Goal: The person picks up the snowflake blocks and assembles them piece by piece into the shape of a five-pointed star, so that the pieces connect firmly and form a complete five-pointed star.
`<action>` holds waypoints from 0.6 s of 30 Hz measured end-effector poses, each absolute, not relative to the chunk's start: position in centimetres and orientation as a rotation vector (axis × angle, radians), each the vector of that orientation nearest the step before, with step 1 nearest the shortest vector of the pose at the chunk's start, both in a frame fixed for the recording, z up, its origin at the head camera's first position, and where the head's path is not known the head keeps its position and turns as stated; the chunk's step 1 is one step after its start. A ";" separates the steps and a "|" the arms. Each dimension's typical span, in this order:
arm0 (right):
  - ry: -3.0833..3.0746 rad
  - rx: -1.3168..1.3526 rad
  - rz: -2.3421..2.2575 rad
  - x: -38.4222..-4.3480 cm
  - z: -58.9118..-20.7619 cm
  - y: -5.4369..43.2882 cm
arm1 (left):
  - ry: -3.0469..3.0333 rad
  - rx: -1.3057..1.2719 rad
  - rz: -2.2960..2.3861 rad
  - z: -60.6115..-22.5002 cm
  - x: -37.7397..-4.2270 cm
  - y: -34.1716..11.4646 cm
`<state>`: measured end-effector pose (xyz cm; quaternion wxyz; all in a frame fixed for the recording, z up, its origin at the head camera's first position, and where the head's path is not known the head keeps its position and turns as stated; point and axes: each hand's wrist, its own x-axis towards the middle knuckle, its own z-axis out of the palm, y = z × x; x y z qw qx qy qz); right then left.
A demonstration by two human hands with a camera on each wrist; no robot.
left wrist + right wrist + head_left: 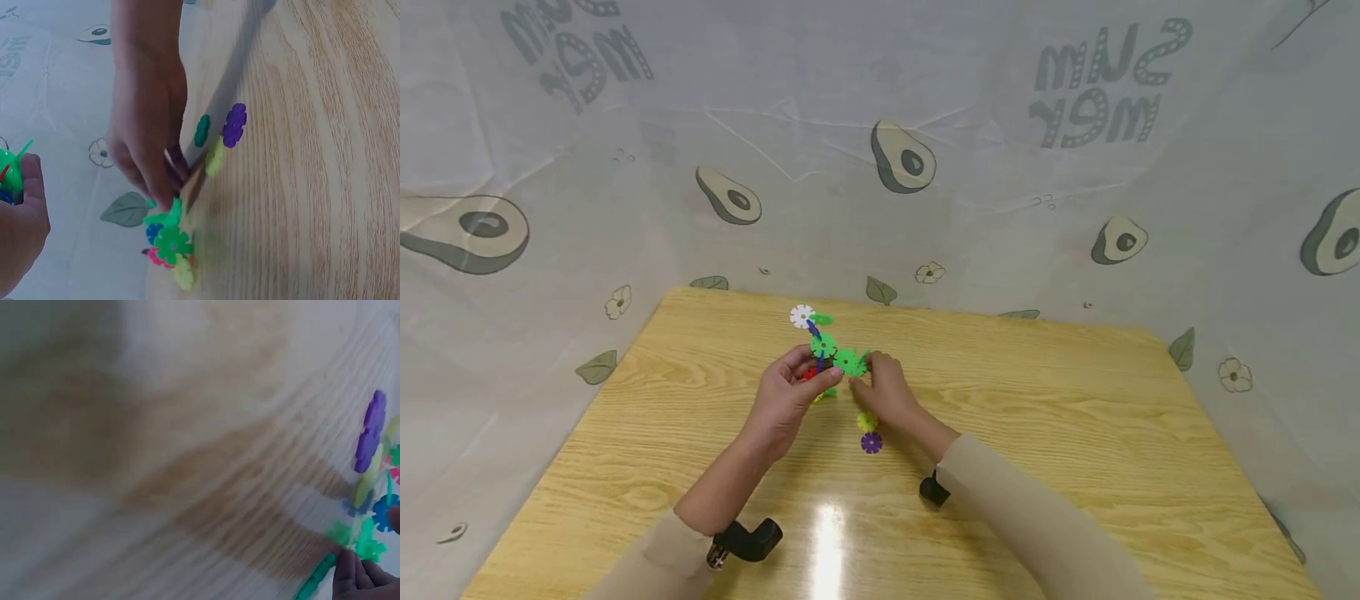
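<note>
My left hand [786, 400] grips a joined chain of notched plastic snowflake discs, thumb against a green disc [846, 362]. Up the chain come another green disc [823, 345], a blue one and a white disc [802, 317] at the far end. Red and yellow discs show beside the left fingers. My right hand [887, 392] pinches a green disc at the chain's right end; its fingertips [356, 575] show in the right wrist view, partly hiding it. Close below that hand are a yellow disc [867, 422] and a purple disc [871, 442].
A darker green disc [202, 130] is near the purple one in the left wrist view. The wooden table [1037, 417] reaches back to a pale printed sheet [820, 217] hanging behind and at both sides. Dark wrist-camera mounts sit at both wrists.
</note>
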<state>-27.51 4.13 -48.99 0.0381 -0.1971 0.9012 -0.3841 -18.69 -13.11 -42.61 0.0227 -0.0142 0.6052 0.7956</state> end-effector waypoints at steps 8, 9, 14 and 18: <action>2.902 -0.492 -1.063 -29.9 -49.7 2.3 | 1.792 -0.061 2.502 -42.6 -18.7 -12.9; 2.909 -0.495 -1.053 -30.1 -49.8 2.2 | 1.782 -0.062 2.506 -42.6 -18.7 -12.9; 2.949 -0.549 -1.010 -30.8 -49.8 1.8 | 1.762 -0.051 2.518 -42.6 -18.7 -13.0; 2.924 -0.548 -1.047 -30.6 -49.5 2.3 | 1.737 -0.045 2.541 -42.6 -18.7 -12.9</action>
